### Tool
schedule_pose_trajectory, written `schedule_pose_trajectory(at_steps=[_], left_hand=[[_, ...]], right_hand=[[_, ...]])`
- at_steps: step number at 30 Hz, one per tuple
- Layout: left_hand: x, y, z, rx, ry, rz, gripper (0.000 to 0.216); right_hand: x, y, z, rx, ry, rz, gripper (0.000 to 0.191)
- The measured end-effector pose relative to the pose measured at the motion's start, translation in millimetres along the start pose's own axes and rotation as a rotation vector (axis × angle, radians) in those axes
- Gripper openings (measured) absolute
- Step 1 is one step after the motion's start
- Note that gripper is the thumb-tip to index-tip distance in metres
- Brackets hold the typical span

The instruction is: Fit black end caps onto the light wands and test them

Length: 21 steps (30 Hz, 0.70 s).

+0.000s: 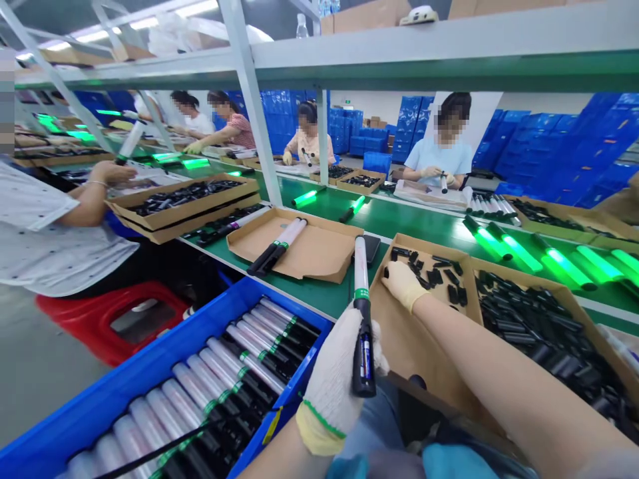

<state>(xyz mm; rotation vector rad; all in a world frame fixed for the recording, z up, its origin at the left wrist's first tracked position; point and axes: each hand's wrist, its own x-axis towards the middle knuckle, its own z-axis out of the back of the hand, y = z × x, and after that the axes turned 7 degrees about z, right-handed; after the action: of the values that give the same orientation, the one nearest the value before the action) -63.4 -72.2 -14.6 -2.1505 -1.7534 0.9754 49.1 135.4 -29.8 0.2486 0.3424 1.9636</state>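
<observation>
One long green desk runs left to right before us. Near left sits a blue bin of white-tubed sticks; near right, a cardboard tray. Our left hand, between them, grasps a light stick, white tube up; our right hand dips into the tray among small black pieces, though whether it pinches one we cannot tell. Smallest, blue batteries show in the stick's black handle.

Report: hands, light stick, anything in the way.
Left hand gripping light stick, batteries exposed. Right hand in cardboard tray, at black plastic pieces. Nothing visibly blocking; blue bin beside left hand.
</observation>
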Motion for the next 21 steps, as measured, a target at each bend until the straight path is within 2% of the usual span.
schedule_pose_trajectory(at_steps=[2, 4, 8, 10, 12, 14, 18, 21], left_hand=[[0, 1, 2, 0.003, -0.009, -0.001, 0.027], [1, 2, 2, 0.012, -0.017, -0.006, 0.026], [4, 10, -7, 0.062, 0.034, 0.042, 0.027], [3, 16, -16, 0.110, 0.066, 0.079, 0.029], [2, 23, -27, 0.145, 0.102, 0.125, 0.031], [-1, 31, -36, 0.158, 0.152, 0.173, 0.031], [-5, 45, -42, 0.147, 0.195, 0.191, 0.030], [-4, 48, -39, 0.105, 0.128, 0.132, 0.030]], right_hand=[[-7, -1, 3, 0.065, 0.017, -0.031, 0.031], [-28, -5, 15, 0.164, 0.042, -0.059, 0.034], [-107, -14, 46, 0.450, 0.127, -0.044, 0.065], [-153, -13, 54, 0.701, 0.121, -0.018, 0.058], [-191, -10, 54, 0.915, 0.030, 0.001, 0.038], [-216, -4, 50, 0.987, -0.085, 0.010, 0.023], [-234, -7, 47, 0.892, -0.251, -0.025, 0.025], [-246, -45, 62, 0.690, -0.425, -0.169, 0.035]])
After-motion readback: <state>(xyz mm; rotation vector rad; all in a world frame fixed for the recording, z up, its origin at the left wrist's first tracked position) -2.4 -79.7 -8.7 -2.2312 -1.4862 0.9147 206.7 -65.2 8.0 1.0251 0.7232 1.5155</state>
